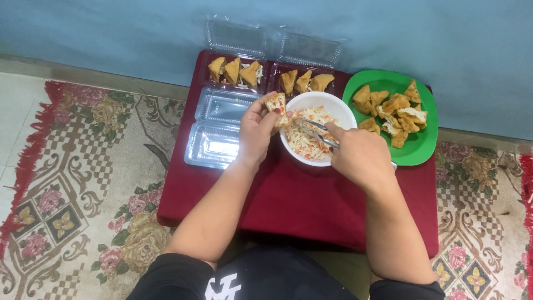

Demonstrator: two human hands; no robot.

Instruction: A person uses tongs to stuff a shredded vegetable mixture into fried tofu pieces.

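The left hand (254, 133) is closed around a fried tofu piece (276, 105); the grip pinches it between thumb and fingers, just over the left rim of the white bowl (344, 108). The right hand (358, 155) is closed on metal tongs (313, 132), whose tips reach into the shredded salad (305, 143) inside the bowl. The bowl stands on the red worktop (305, 205), between clear trays (219, 128) and a green plate (425, 141) with more tofu.
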